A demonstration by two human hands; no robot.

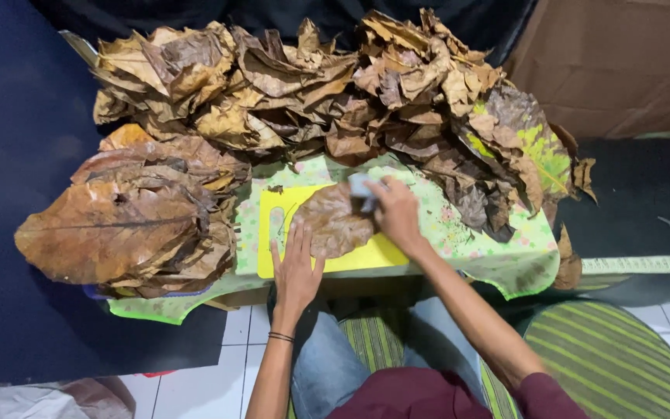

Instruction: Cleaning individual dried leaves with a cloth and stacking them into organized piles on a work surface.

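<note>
A single dry brown leaf (333,221) lies flat on a yellow cutting board (366,254) on a small table with a green flowered cover (498,260). My left hand (296,268) rests flat with fingers spread on the leaf's lower left edge, pinning it. My right hand (397,213) grips a small grey-blue cloth or sponge (361,188) and presses it on the leaf's upper right part.
A stack of large flat brown leaves (129,221) sits left of the board. A big heap of curled dry leaves (312,85) fills the table's back and right. Dark cloth (9,155) covers the floor at left; a green striped round cushion (610,357) lies at lower right.
</note>
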